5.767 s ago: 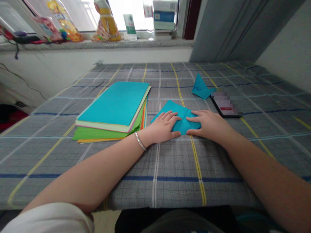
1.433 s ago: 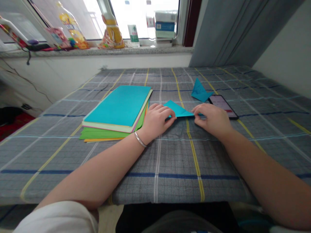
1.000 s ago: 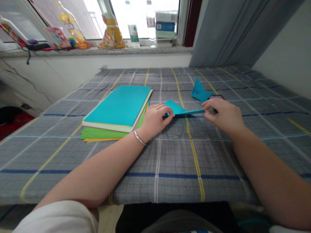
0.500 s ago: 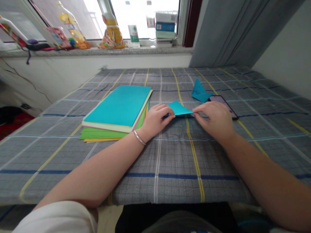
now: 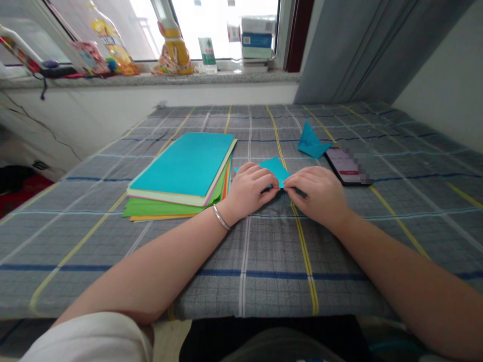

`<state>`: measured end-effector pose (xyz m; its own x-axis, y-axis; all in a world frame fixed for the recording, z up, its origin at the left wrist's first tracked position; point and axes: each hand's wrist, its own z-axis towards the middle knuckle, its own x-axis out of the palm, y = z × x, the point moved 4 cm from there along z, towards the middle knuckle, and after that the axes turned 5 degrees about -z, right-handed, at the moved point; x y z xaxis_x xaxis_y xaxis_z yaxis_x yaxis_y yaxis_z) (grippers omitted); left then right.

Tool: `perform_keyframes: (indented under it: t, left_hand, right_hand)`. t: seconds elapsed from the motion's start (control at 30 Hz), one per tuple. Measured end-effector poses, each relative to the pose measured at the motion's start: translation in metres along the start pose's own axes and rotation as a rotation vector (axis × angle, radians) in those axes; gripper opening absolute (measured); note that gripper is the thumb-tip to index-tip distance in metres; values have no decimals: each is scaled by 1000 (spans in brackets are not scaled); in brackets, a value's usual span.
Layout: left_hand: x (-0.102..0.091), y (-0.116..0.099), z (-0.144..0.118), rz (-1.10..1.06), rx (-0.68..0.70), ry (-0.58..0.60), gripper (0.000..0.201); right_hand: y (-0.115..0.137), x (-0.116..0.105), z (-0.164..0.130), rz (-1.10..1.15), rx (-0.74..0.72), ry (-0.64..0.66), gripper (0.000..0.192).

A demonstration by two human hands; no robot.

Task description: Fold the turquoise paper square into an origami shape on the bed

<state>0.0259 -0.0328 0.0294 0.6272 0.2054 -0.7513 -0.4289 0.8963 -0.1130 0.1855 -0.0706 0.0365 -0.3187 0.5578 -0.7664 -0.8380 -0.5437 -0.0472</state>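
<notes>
Both hands: left hand (image 5: 251, 188) and right hand (image 5: 317, 193) pinch the folded teal paper (image 5: 274, 168), fingertips closed on it.
Left: paper stack (image 5: 181, 173).
Far right: phone (image 5: 345, 166).

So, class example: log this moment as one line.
left hand: pinching blue paper | right hand: pinching same | paper stack: left | phone: right

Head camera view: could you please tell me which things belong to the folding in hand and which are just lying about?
In hand: blue paper sheet, left hand, right hand.
Lying about: paper stack, folded blue shape, phone, bottles on the sill.
</notes>
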Motion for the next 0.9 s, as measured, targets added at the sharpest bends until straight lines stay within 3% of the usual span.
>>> perform_keyframes:
  t: [0.37, 0.9]
  left_hand:
    - [-10, 7, 0, -43, -85, 11, 17]
    - [-17, 20, 1, -50, -109, -9, 15]
  right_hand:
    - [-25, -13, -8, 128, 164, -84, 9]
    - [-42, -18, -9, 140, 219, -115, 8]
